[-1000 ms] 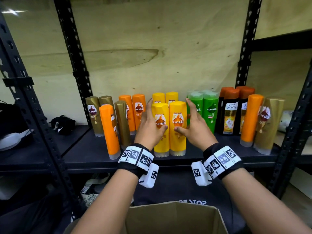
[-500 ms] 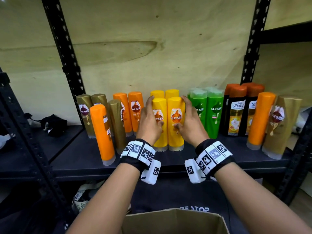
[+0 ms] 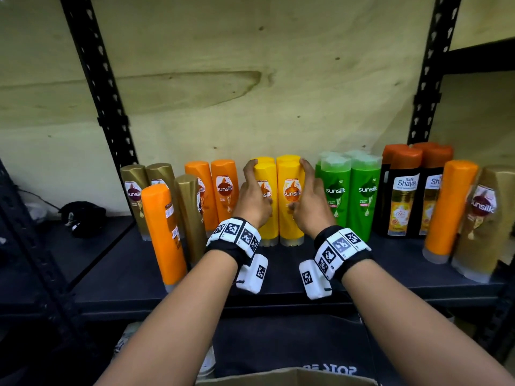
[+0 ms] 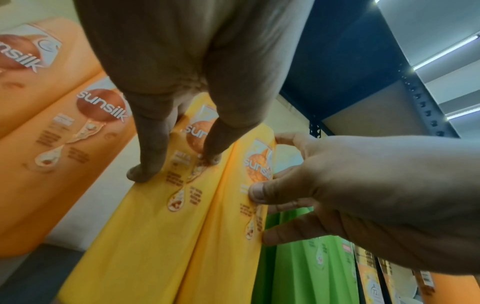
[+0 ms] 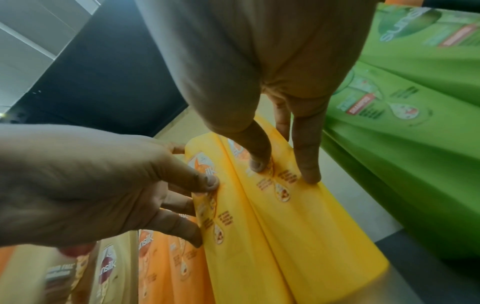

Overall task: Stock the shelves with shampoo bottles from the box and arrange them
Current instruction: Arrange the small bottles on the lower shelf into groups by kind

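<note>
Two yellow Sunsilk bottles stand side by side at the middle of the black shelf (image 3: pixel 278 277), tight against two more yellow ones behind. My left hand (image 3: pixel 255 201) grips the left yellow bottle (image 3: pixel 269 174), thumb on its label and fingers along its left side up to the cap. My right hand (image 3: pixel 309 201) grips the right yellow bottle (image 3: pixel 289 176) the same way from the right. The wrist views show the left hand (image 4: pixel 174 164) and right hand (image 5: pixel 283 170) with thumbs pressed on the labels. The cardboard box (image 3: pixel 289 378) shows only its top edge below.
Left of the yellow pair stand orange bottles (image 3: pixel 211 188) and gold bottles (image 3: pixel 136 190), with a loose orange bottle (image 3: pixel 163 232) and gold bottle (image 3: pixel 191 215) further forward. To the right are green bottles (image 3: pixel 351 196), black Shayla bottles (image 3: pixel 404 196), an orange bottle (image 3: pixel 448 207) and a gold bottle (image 3: pixel 485 218).
Both hands have slid the two front yellow bottles back against the rear yellow pair. The view has moved closer and a little to the right.
</note>
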